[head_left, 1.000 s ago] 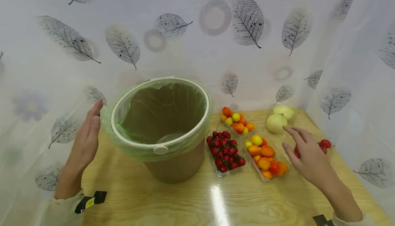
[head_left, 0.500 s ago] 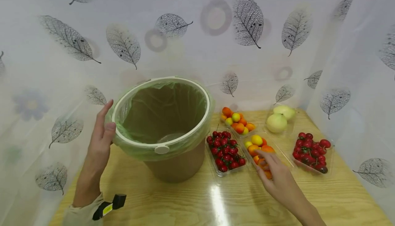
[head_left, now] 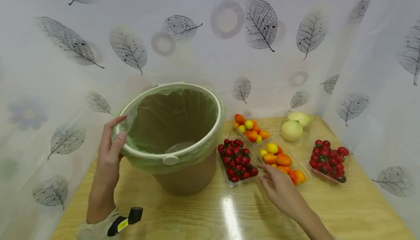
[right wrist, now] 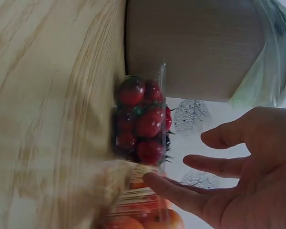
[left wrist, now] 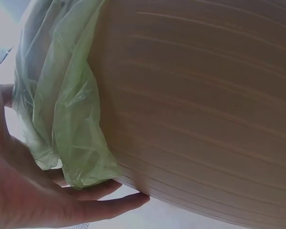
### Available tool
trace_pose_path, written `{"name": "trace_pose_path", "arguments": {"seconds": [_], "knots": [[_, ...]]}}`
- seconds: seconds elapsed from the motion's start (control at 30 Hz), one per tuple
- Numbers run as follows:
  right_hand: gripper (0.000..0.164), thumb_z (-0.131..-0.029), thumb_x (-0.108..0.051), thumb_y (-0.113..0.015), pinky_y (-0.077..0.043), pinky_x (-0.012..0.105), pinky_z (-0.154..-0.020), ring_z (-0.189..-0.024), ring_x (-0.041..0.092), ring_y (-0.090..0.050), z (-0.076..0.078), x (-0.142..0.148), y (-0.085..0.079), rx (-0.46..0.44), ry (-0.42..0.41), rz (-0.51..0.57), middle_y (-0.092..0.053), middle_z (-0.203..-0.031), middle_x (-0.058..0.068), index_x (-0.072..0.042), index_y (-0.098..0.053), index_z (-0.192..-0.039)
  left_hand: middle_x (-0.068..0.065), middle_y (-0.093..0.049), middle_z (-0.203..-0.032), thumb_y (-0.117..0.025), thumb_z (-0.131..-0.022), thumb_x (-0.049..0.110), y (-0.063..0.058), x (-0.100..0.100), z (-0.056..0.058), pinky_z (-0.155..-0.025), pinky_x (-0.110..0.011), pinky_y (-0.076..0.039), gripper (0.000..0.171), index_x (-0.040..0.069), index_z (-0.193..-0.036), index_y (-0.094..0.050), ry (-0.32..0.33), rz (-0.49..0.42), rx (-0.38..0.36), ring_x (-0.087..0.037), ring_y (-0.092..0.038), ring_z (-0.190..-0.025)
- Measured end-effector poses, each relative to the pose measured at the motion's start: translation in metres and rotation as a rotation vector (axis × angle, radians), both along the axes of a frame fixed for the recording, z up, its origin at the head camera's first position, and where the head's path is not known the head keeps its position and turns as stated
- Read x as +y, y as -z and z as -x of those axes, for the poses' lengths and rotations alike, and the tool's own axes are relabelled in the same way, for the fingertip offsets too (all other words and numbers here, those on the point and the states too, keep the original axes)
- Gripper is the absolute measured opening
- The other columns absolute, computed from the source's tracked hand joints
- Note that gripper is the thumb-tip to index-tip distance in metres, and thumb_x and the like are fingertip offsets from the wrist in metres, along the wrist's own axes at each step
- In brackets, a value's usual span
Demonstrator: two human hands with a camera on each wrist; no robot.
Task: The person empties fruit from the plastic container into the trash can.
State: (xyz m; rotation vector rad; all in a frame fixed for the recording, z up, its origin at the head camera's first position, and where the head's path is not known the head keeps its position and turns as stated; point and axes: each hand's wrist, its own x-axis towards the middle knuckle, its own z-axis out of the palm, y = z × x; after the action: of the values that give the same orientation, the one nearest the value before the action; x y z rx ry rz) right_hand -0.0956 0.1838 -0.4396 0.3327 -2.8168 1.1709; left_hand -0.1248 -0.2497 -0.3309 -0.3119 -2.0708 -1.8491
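Observation:
A brown bin (head_left: 185,178) stands left of centre, its white rim lined with a pale green plastic bag (head_left: 197,161). At the bin's left side is my left hand (head_left: 106,160), with the index fingertip at the rim. In the left wrist view its extended fingers (left wrist: 109,205) touch the bin's wall below the bag. My right hand (head_left: 280,191) hovers at the near right corner of a clear tray of small red fruits with green stems (head_left: 237,160). Nothing is between its slightly bent fingers (right wrist: 174,191); whether they touch the tray is unclear.
A clear tray of orange and yellow fruits (head_left: 282,160) lies beside the right hand, and a similar tray (head_left: 251,129) sits behind. Pale green round fruits (head_left: 292,130) are at the back right. Another tray of red fruits (head_left: 328,160) is far right. A leaf-patterned curtain (head_left: 197,58) surrounds the wooden table (head_left: 183,214).
My left hand has moved right to the bin's rim. My right hand has travelled left from the far-right red fruits, over the orange fruits, to the tray beside the bin.

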Motion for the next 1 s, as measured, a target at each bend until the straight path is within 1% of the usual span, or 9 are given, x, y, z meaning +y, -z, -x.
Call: {"name": "trace_pose_path", "arguments": {"seconds": [0.13,0.23,0.33,0.43,0.6,0.7,0.83,0.93,1.0], "knots": [[0.032,-0.104,-0.006,-0.058,-0.060,0.033,-0.075,-0.093,0.024,-0.071,0.013,-0.004,0.007,-0.078,-0.037,0.054,-0.070,-0.117,0.016,-0.003,-0.062,-0.136,-0.016,-0.037,-0.149,-0.040,-0.110,0.023,0.001,0.000,0.001,-0.085,-0.021,-0.052,0.046,0.013,-0.155,-0.041,-0.006,-0.004,0.006,-0.026,-0.057,-0.116],[0.034,-0.105,-0.002,-0.052,-0.055,0.029,-0.063,-0.077,0.020,-0.066,0.024,-0.007,0.015,-0.088,-0.036,0.071,-0.070,-0.118,0.017,-0.003,-0.060,-0.138,-0.015,-0.037,-0.148,-0.039,-0.110,0.025,0.002,-0.001,0.002,-0.085,-0.022,-0.051,0.046,0.014,-0.155,-0.041,-0.011,0.010,-0.001,-0.026,-0.056,-0.116],[0.036,-0.103,0.002,-0.049,-0.049,0.028,-0.058,-0.075,0.019,-0.063,0.037,-0.013,0.018,-0.079,-0.024,0.075,-0.070,-0.117,0.019,-0.003,-0.060,-0.137,-0.015,-0.040,-0.143,-0.039,-0.110,0.025,0.003,-0.001,0.004,-0.084,-0.022,-0.051,0.045,0.016,-0.154,-0.043,-0.024,0.005,-0.009,-0.028,-0.056,-0.112],[0.035,-0.101,0.004,-0.049,-0.052,0.027,-0.063,-0.090,0.022,-0.069,0.047,-0.018,0.020,-0.078,-0.030,0.072,-0.070,-0.115,0.019,-0.001,-0.060,-0.135,-0.014,-0.041,-0.139,-0.038,-0.109,0.024,0.003,-0.003,0.005,-0.082,-0.022,-0.051,0.044,0.016,-0.153,-0.044,-0.034,-0.003,-0.014,-0.028,-0.056,-0.108],[0.037,-0.099,0.004,-0.055,-0.056,0.031,-0.061,-0.085,0.024,-0.070,0.058,-0.025,0.022,-0.108,-0.034,0.085,-0.065,-0.122,0.024,0.001,-0.059,-0.136,-0.012,-0.042,-0.140,-0.038,-0.109,0.024,0.002,-0.005,0.004,-0.081,-0.022,-0.051,0.044,0.016,-0.152,-0.044,-0.037,-0.020,-0.014,-0.029,-0.056,-0.108],[0.038,-0.098,0.003,-0.057,-0.059,0.039,-0.075,-0.099,0.033,-0.070,0.063,-0.026,0.024,-0.126,-0.032,0.084,-0.062,-0.131,0.026,0.001,-0.059,-0.136,-0.013,-0.041,-0.141,-0.038,-0.110,0.024,0.001,-0.006,0.004,-0.082,-0.021,-0.052,0.044,0.015,-0.153,-0.043,-0.029,-0.019,-0.008,-0.028,-0.057,-0.110],[0.043,-0.098,0.005,-0.053,-0.056,0.048,-0.090,-0.118,0.046,-0.061,0.070,-0.025,0.026,-0.164,-0.068,0.130,-0.057,-0.137,0.030,0.003,-0.054,-0.141,-0.013,-0.040,-0.144,-0.039,-0.110,0.024,0.001,-0.007,0.003,-0.082,-0.021,-0.052,0.045,0.015,-0.153,-0.043,-0.025,-0.019,-0.007,-0.028,-0.057,-0.112],[0.049,-0.096,0.007,-0.051,-0.056,0.042,-0.089,-0.122,0.045,-0.059,0.072,-0.022,0.024,-0.206,-0.086,0.222,-0.052,-0.143,0.031,0.004,-0.050,-0.146,-0.012,-0.038,-0.147,-0.040,-0.110,0.026,0.000,-0.008,0.003,-0.081,-0.020,-0.053,0.045,0.015,-0.154,-0.043,-0.031,-0.008,-0.014,-0.028,-0.057,-0.113],[0.052,-0.097,0.008,-0.052,-0.057,0.035,-0.082,-0.122,0.042,-0.060,0.071,-0.020,0.022,-0.243,-0.086,0.281,-0.049,-0.147,0.029,0.003,-0.049,-0.148,-0.011,-0.037,-0.150,-0.040,-0.110,0.027,-0.001,-0.008,0.002,-0.081,-0.020,-0.053,0.045,0.015,-0.154,-0.043,-0.036,0.005,-0.021,-0.027,-0.057,-0.114]]}}
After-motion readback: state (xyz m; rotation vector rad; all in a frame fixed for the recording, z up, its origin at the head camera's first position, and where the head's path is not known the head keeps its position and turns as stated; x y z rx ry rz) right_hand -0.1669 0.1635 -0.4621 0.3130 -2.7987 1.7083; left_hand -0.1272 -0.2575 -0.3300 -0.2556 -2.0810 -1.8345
